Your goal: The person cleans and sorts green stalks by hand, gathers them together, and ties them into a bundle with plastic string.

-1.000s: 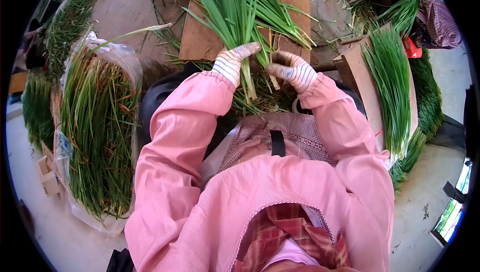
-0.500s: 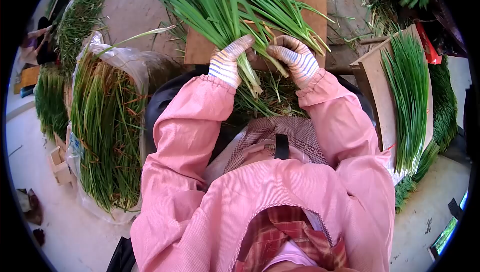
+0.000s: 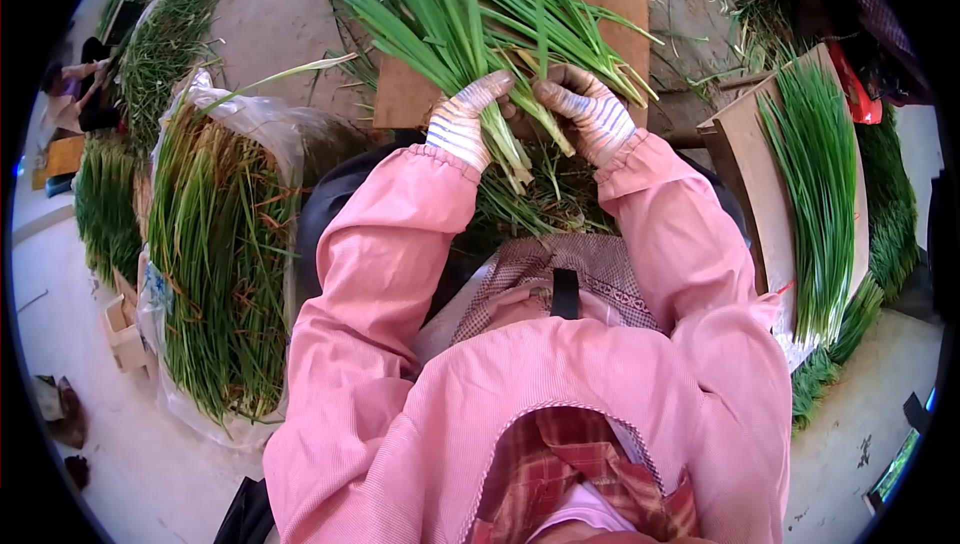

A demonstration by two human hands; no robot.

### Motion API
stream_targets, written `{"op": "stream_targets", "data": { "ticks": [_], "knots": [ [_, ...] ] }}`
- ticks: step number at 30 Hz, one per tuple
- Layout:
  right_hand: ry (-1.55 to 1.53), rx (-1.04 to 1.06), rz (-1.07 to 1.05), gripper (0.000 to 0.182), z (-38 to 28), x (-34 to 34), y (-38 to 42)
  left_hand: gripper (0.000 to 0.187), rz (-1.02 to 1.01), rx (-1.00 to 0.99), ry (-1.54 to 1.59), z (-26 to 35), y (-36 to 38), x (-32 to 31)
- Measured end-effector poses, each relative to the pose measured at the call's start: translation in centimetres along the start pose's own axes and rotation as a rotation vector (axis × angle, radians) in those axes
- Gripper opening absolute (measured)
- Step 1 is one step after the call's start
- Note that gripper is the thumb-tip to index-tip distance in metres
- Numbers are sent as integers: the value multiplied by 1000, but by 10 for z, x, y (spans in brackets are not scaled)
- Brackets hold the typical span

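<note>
My left hand [image 3: 465, 124], in a striped glove with soiled fingertips, is closed around a bunch of garlic chives [image 3: 420, 29]. The pale stem ends point down toward my lap, and the green leaves fan up and to the left. Close on its right, my right hand [image 3: 590, 116] is in a matching glove. Its thumb and fingers are pinched at a single chive blade [image 3: 542, 39] beside the bunch. More loose chives [image 3: 600, 49] lie on the brown board [image 3: 405, 94] beyond my hands. Scraps of leaf [image 3: 550, 199] are heaped below, over my lap.
To the left, a plastic bag [image 3: 285, 124] holds uncleaned chives [image 3: 220, 274] with brown leaves. On the right, tidy chives [image 3: 810, 204] rest on a slanted cardboard box [image 3: 745, 174]. A red bag [image 3: 850, 84] is behind it. Another person [image 3: 75, 94] is at the far left.
My right fingers have turned slightly and now have a green blade upright at their tips, where a yellowish leaf was before. The left hand keeps its hold on the bunch.
</note>
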State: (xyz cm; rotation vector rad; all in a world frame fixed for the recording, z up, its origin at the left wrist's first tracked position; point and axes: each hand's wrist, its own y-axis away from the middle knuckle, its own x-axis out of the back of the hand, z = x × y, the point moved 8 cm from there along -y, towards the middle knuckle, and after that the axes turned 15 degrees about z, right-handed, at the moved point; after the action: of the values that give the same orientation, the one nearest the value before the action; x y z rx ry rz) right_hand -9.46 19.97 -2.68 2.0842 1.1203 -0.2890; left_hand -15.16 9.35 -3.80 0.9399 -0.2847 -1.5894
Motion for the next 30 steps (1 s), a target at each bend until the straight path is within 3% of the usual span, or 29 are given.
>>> {"op": "stream_targets", "data": {
  "ticks": [4, 12, 15, 18, 20, 24, 25, 26, 27, 28, 30],
  "knots": [
    [-115, 180, -39, 16, -18, -7, 2, 20, 28, 87, 123, -2, -9, -2],
    [-93, 144, -147, 18, -27, -15, 9, 19, -118, 31, 126, 13, -9, -12],
    [-6, 132, -189, 20, -27, -16, 17, 21, -27, 42, 210, 15, -9, -6],
    [80, 164, -168, 27, -34, -13, 28, 22, -91, -11, 129, 25, -3, -6],
    [4, 252, -244, 27, -42, -12, 38, 22, 17, 98, 228, 34, -3, -1],
    [291, 186, -254, 22, -40, 1, 77, 19, 153, 47, 196, 58, -11, 16],
    [397, 74, -263, 19, -27, 8, 89, 19, 222, -1, 163, 61, -20, 25],
    [619, -96, -275, 16, -11, 15, 102, 18, 290, -47, 131, 63, -29, 33],
    [813, -127, -300, 15, 9, 28, 111, 24, 305, -100, 88, 65, -34, 37],
    [1205, -124, -389, 22, 18, 36, 124, 24, 292, -94, 97, 64, -30, 34],
    [1819, -89, -499, 33, 19, 63, 134, 30, 307, -283, -23, 73, -17, 31]
  ]
}}
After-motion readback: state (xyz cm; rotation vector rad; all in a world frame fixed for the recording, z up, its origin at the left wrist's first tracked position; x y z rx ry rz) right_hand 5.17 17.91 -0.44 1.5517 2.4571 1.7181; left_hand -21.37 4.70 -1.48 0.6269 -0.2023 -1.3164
